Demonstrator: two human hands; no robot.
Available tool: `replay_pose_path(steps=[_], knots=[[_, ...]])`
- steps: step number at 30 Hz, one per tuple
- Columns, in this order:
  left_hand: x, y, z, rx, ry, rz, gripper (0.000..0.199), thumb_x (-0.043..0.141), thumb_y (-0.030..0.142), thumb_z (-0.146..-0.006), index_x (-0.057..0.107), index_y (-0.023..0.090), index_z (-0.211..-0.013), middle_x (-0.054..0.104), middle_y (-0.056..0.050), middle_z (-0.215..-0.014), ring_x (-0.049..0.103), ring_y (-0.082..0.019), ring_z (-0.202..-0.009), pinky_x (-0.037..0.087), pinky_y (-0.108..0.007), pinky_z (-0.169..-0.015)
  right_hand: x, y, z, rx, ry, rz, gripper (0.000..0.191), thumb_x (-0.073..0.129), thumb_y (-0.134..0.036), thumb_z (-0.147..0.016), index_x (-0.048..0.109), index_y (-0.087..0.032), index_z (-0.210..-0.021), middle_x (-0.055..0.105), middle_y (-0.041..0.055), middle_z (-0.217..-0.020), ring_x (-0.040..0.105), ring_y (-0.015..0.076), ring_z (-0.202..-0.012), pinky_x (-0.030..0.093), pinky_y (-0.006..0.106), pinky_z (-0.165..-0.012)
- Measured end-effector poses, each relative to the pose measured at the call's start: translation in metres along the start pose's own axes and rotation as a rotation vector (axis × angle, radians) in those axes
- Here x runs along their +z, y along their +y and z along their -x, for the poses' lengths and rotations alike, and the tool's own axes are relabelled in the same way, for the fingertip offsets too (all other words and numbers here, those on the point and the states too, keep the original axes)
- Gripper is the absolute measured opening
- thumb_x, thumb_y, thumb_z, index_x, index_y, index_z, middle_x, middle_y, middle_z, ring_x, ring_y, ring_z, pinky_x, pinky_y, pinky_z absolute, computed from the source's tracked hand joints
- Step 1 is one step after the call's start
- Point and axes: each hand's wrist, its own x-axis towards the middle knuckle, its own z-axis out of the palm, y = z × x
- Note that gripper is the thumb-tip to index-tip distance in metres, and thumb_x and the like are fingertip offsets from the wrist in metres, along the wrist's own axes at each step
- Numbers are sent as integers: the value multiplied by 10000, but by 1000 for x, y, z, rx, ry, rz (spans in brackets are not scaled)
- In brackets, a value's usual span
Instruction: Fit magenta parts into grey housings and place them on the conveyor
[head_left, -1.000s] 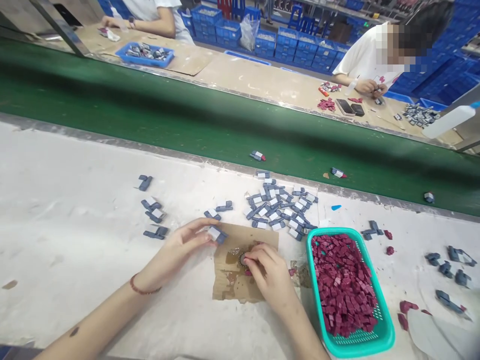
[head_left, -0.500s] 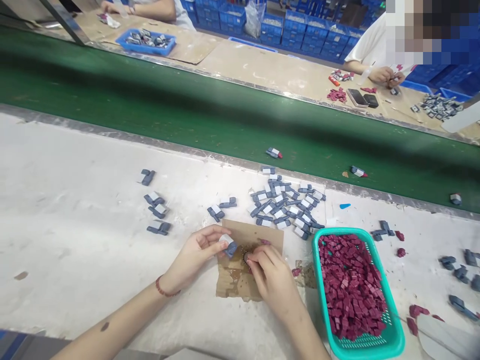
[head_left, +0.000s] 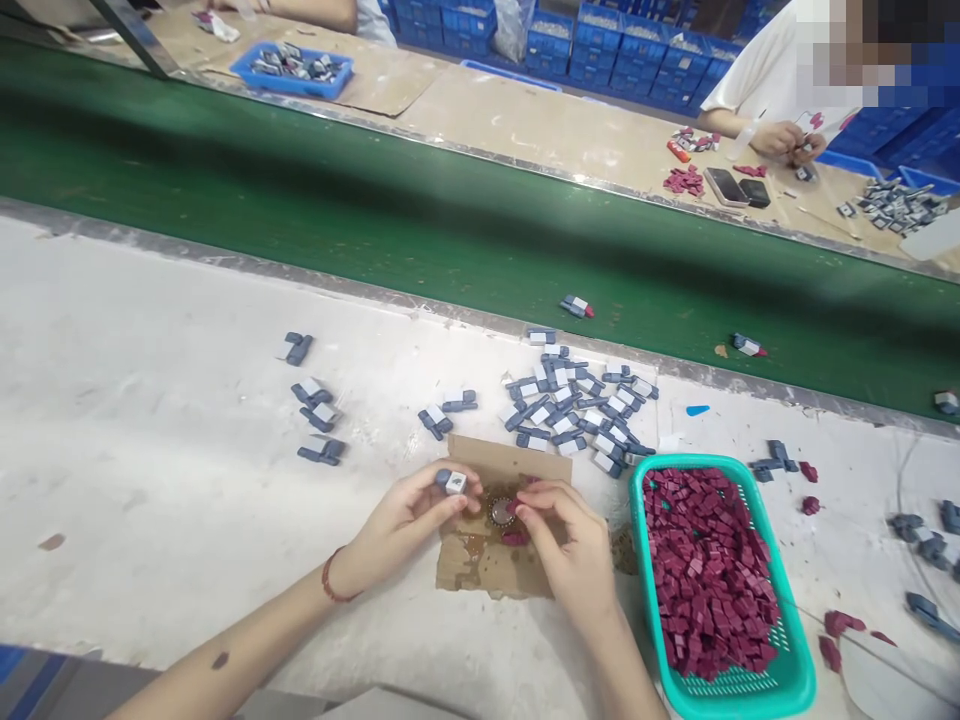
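My left hand (head_left: pixel 405 520) is closed on a small blue-grey plastic part (head_left: pixel 454 483) with a white block end; a dark mark shows on the white face. To its right, my right hand (head_left: pixel 574 545) pinches a small maroon piece (head_left: pixel 514 506) between thumb and fingers. Just beside those fingertips is a small round dish with a ridged rim (head_left: pixel 501 512), resting on a stained piece of cardboard (head_left: pixel 472 575). Another maroon piece (head_left: pixel 514 538) lies on the cardboard under my right hand. The two hands are apart.
A teal basket (head_left: pixel 799 655) full of maroon pieces (head_left: pixel 709 570) stands at right. Behind the cardboard lies a pile of blue-grey and white parts (head_left: pixel 574 400). Beyond runs a green conveyor belt (head_left: pixel 375 210) carrying several parts. Across it, a co-worker's hands (head_left: pixel 791 142) handle something small.
The part in my left hand has turned, showing its marked white face. My right hand has shifted right from over the round dish, and its maroon piece now shows. Belt parts have moved right.
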Motion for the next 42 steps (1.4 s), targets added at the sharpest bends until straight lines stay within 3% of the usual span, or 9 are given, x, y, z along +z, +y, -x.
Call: replay_pose_path(steps=[4, 10, 19, 31, 42], knots=[[3, -3, 6, 38, -118, -26, 352, 508, 503, -918, 480, 207, -1106, 531, -5, -761, 473, -137, -648, 405, -262, -607, 0, -6, -2, 171, 71, -273, 74, 658, -198, -796, 731, -213, -795, 724, 62, -863, 689, 193, -823, 562, 290, -727], [4, -7, 5, -95, -319, 107, 370, 535, 546, -888, 429, 194, -840, 437, 44, -631, 333, -96, -538, 277, -225, -515, 4, -12, -2, 189, 31, -444, 61, 690, -225, -787, 751, -231, -782, 725, 53, -846, 688, 183, -800, 571, 269, -675], [7, -2, 1, -171, -279, 88, 467, 576, 642, -801, 489, 184, -784, 381, 61, -580, 282, -94, -499, 254, -231, -497, 9, -11, -1, 73, -49, -354, 119, 653, -170, -817, 752, -230, -838, 728, 52, -856, 684, 167, -798, 568, 255, -680], [9, 1, 1, -178, -204, 78, 447, 616, 613, -780, 538, 173, -764, 412, 46, -591, 330, -104, -516, 297, -229, -492, 10, -12, 1, 16, -64, -289, 123, 626, -157, -850, 736, -210, -836, 725, 55, -843, 689, 166, -810, 566, 252, -690], [7, -6, 1, -189, -208, 33, 440, 595, 608, -798, 506, 178, -778, 386, 48, -621, 304, -107, -541, 274, -224, -497, 14, -9, 5, -25, -104, -110, 166, 562, -160, -892, 723, -195, -901, 683, 70, -904, 664, 164, -858, 547, 254, -739]])
